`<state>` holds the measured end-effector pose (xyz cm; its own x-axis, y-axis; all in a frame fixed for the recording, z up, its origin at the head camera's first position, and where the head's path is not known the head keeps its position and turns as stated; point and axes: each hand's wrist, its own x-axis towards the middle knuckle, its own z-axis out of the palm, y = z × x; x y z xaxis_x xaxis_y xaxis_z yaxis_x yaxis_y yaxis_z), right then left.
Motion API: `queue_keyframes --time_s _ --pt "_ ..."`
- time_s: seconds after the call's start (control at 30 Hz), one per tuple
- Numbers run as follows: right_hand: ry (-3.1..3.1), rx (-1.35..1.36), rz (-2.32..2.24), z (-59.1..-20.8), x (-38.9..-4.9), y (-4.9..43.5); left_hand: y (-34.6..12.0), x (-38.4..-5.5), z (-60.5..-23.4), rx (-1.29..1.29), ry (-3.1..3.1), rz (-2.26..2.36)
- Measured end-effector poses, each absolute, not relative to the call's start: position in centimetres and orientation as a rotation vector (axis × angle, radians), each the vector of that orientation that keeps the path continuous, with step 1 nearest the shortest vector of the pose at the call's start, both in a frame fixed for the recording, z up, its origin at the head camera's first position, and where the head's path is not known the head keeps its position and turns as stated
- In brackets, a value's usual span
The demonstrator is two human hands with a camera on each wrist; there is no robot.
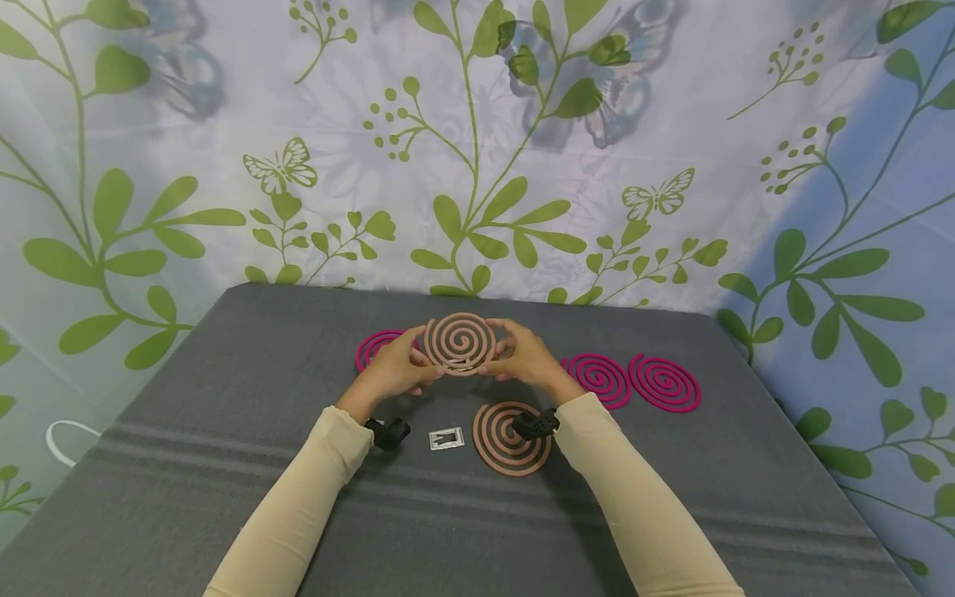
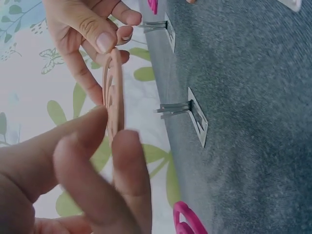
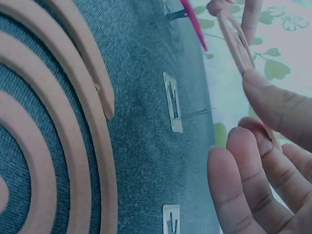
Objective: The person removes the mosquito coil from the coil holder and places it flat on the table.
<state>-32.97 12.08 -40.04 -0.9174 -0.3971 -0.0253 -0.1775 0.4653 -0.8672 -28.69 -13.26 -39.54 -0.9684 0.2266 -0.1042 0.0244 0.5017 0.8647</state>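
Observation:
A brown mosquito coil [image 1: 460, 343] is held up between both hands, its face toward the head camera. My left hand [image 1: 397, 366] pinches its left edge, and my right hand [image 1: 528, 355] pinches the opposite edge. Seen from the left wrist, the coil [image 2: 117, 87] is nearly edge-on between thumbs and fingers. Beneath the right wrist, a second brown mosquito coil [image 1: 487, 438] lies flat on the grey cloth. To its left is a flat metal coil stand [image 1: 435, 440]. The left wrist view shows a stand [image 2: 199, 124] with its prongs raised.
Two pink mosquito coils [image 1: 597, 380] lie side by side on the right of the grey table [image 1: 224, 398]. Another pink coil [image 1: 366, 352] is partly hidden behind the left hand. A leaf-patterned curtain [image 1: 336, 166] hangs along the table's far edge.

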Motion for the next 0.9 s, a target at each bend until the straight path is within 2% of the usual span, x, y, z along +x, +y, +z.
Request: queue_keyframes --time_s 0.37,0.9 --pt "2.277 -0.517 -1.673 -39.3 -32.2 13.5 -13.5 -28.5 -38.6 0.338 2.558 1.579" --pt "2.114 -0.709 -1.752 -38.0 -30.4 16.6 -13.7 -27.1 -36.0 0.593 2.438 1.611"
